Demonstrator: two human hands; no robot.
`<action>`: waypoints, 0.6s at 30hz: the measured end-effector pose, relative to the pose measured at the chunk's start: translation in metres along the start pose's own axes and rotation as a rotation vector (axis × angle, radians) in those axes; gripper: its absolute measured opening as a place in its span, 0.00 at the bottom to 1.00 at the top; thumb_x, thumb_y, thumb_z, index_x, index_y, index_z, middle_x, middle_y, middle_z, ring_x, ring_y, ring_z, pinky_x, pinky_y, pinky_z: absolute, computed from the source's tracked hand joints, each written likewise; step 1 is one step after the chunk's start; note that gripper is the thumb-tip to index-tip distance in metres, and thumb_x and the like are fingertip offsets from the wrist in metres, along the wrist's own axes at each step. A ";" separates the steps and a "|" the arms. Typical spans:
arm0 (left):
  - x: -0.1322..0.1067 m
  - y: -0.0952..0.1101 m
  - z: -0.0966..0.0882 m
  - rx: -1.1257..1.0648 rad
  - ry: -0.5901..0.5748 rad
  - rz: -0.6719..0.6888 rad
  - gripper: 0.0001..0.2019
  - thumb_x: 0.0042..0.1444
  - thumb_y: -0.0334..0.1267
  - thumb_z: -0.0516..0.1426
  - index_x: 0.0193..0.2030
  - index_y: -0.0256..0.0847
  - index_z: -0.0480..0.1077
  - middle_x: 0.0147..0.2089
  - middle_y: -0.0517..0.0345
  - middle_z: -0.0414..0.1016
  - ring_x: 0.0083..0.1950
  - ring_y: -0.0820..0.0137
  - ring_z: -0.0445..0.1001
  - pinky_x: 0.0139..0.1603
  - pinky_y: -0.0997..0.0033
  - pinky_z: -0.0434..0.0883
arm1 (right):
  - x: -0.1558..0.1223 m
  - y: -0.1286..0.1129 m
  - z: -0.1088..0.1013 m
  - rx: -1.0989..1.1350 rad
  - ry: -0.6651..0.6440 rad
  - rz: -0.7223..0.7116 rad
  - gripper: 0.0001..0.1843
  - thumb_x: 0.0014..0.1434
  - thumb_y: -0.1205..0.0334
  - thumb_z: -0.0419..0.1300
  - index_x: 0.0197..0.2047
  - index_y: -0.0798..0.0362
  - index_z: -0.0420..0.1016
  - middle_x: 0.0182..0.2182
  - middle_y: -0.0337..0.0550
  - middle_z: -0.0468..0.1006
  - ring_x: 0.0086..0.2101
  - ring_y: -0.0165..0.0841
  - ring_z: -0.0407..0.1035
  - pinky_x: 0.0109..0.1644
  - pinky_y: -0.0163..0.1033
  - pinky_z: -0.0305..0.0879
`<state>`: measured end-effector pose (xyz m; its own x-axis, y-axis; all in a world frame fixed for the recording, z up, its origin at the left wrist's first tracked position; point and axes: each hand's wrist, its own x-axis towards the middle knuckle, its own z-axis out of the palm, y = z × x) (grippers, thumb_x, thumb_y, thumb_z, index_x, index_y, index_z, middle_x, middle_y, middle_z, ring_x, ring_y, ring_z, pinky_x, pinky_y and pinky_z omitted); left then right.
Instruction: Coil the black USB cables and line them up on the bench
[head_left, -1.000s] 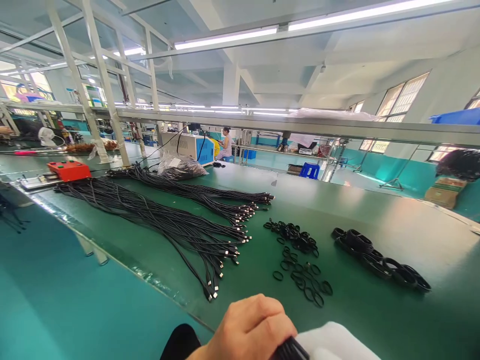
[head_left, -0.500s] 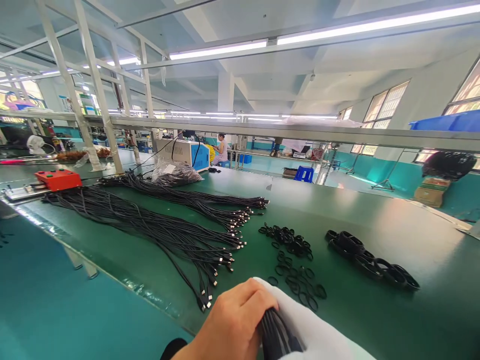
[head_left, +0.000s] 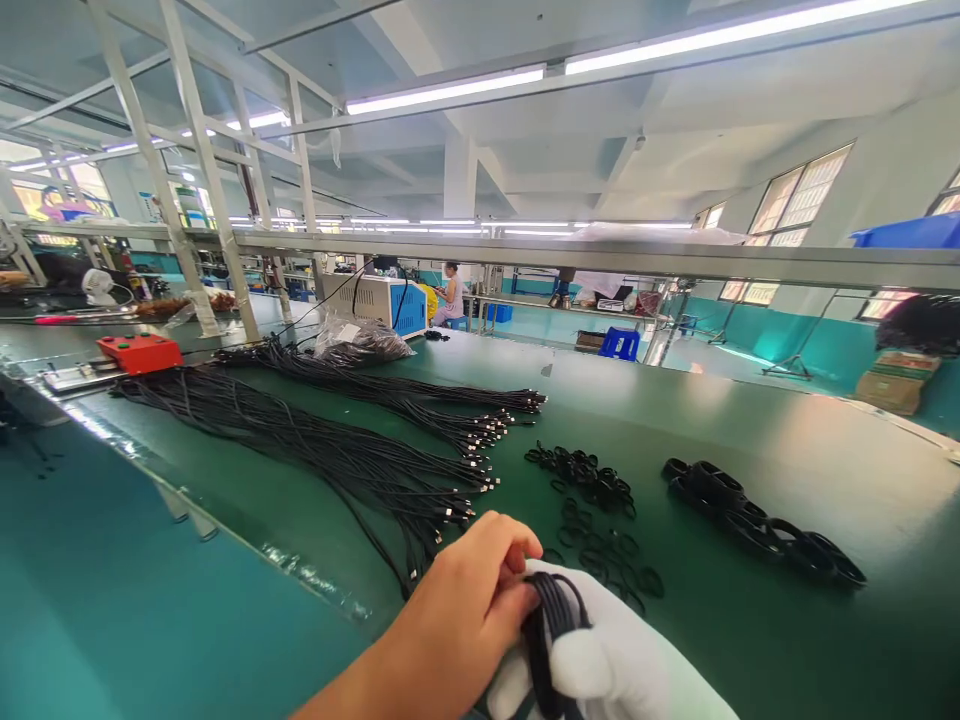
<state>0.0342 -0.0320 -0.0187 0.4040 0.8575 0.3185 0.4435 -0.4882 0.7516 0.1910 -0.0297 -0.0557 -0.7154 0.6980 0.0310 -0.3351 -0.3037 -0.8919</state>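
Note:
My bare left hand point(head_left: 472, 610) is closed around a coiled black cable point(head_left: 546, 640) at the bottom centre. My right hand point(head_left: 615, 660), in a white glove, grips the same coil from the right. Both hands hover over the near edge of the green table point(head_left: 750, 440). Just beyond them lie loose black rubber rings point(head_left: 600, 520) and a row of wound black cable coils point(head_left: 757, 520). To the left, long bundles of straight black cables point(head_left: 330, 440) fan across the table, their plug ends pointing toward my hands.
A red box with green buttons point(head_left: 140, 352) sits at the far left. A plastic bag of black parts point(head_left: 360, 340) and a white-blue machine point(head_left: 375, 298) stand behind. A person point(head_left: 452, 293) sits far off. The teal floor point(head_left: 112, 580) drops away at left.
Both hands have risen and moved forward over the table edge. The cable coil and the white glove show more fully now.

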 end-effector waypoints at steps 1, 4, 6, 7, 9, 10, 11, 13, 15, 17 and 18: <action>0.002 0.002 0.000 -0.005 -0.002 -0.046 0.10 0.52 0.27 0.49 0.38 0.43 0.66 0.34 0.62 0.71 0.33 0.72 0.69 0.34 0.77 0.66 | -0.001 0.002 -0.002 0.055 0.003 0.005 0.28 0.45 0.54 0.69 0.45 0.64 0.72 0.30 0.50 0.78 0.27 0.32 0.73 0.28 0.33 0.71; 0.006 0.005 0.004 0.070 -0.002 -0.112 0.08 0.49 0.25 0.50 0.31 0.42 0.65 0.29 0.64 0.69 0.29 0.73 0.66 0.29 0.78 0.62 | -0.004 0.006 -0.008 0.126 -0.014 0.036 0.24 0.49 0.56 0.66 0.45 0.65 0.73 0.28 0.52 0.78 0.27 0.34 0.74 0.29 0.35 0.73; 0.008 0.005 0.008 0.098 0.009 -0.123 0.09 0.46 0.23 0.50 0.29 0.41 0.65 0.26 0.65 0.68 0.27 0.74 0.65 0.27 0.78 0.60 | -0.006 0.008 -0.012 0.134 -0.023 0.051 0.24 0.49 0.57 0.66 0.45 0.65 0.74 0.31 0.54 0.78 0.30 0.37 0.75 0.29 0.36 0.74; 0.009 0.005 0.009 0.093 0.015 -0.126 0.10 0.45 0.23 0.50 0.29 0.41 0.66 0.26 0.66 0.68 0.27 0.74 0.65 0.26 0.78 0.60 | -0.006 0.008 -0.012 0.135 -0.023 0.055 0.24 0.49 0.57 0.66 0.46 0.65 0.74 0.32 0.55 0.78 0.31 0.38 0.75 0.30 0.36 0.74; 0.009 0.004 0.011 0.071 0.025 -0.137 0.10 0.44 0.22 0.50 0.28 0.41 0.66 0.25 0.66 0.68 0.26 0.74 0.65 0.26 0.78 0.60 | -0.007 0.007 -0.011 0.125 -0.011 0.049 0.23 0.49 0.58 0.66 0.46 0.64 0.74 0.35 0.55 0.78 0.34 0.39 0.76 0.30 0.36 0.75; 0.009 0.003 0.011 0.058 0.032 -0.154 0.10 0.44 0.22 0.50 0.28 0.41 0.66 0.25 0.66 0.68 0.27 0.74 0.66 0.26 0.78 0.61 | -0.007 0.006 -0.010 0.115 0.004 0.042 0.23 0.49 0.58 0.66 0.46 0.64 0.74 0.35 0.55 0.77 0.35 0.39 0.76 0.31 0.36 0.75; 0.010 0.003 0.011 0.039 0.038 -0.181 0.10 0.44 0.23 0.50 0.28 0.41 0.66 0.25 0.65 0.68 0.27 0.74 0.66 0.27 0.78 0.61 | -0.006 0.005 -0.008 0.104 0.027 0.033 0.23 0.49 0.59 0.66 0.46 0.64 0.75 0.36 0.55 0.77 0.36 0.39 0.75 0.32 0.37 0.75; 0.012 0.002 0.011 -0.050 0.023 -0.281 0.09 0.44 0.24 0.51 0.28 0.41 0.66 0.24 0.65 0.68 0.26 0.74 0.66 0.25 0.78 0.62 | -0.006 0.004 -0.005 0.090 0.079 0.018 0.23 0.48 0.58 0.66 0.45 0.63 0.75 0.36 0.55 0.77 0.38 0.41 0.75 0.32 0.38 0.76; 0.013 0.002 0.011 -0.182 -0.015 -0.404 0.08 0.44 0.25 0.51 0.28 0.41 0.65 0.22 0.67 0.67 0.23 0.75 0.66 0.22 0.79 0.62 | -0.005 0.004 -0.003 0.086 0.120 0.012 0.22 0.48 0.58 0.67 0.43 0.63 0.75 0.35 0.54 0.77 0.39 0.41 0.74 0.32 0.38 0.76; 0.014 0.001 0.012 -0.250 -0.041 -0.474 0.07 0.44 0.25 0.51 0.28 0.42 0.63 0.21 0.69 0.65 0.21 0.75 0.65 0.19 0.80 0.61 | -0.003 0.006 -0.002 0.073 0.138 0.011 0.19 0.47 0.57 0.67 0.39 0.63 0.76 0.32 0.51 0.77 0.34 0.37 0.75 0.30 0.37 0.75; 0.014 0.000 0.013 -0.235 -0.042 -0.482 0.07 0.44 0.25 0.51 0.27 0.42 0.62 0.20 0.69 0.65 0.20 0.76 0.64 0.19 0.80 0.60 | -0.002 0.007 -0.002 0.065 0.146 0.015 0.19 0.47 0.57 0.67 0.38 0.63 0.75 0.30 0.50 0.76 0.30 0.35 0.75 0.29 0.36 0.75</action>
<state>0.0505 -0.0223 -0.0217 0.2325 0.9659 -0.1139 0.3977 0.0124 0.9174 0.1912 -0.0323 -0.0633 -0.6255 0.7785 -0.0517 -0.3676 -0.3524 -0.8606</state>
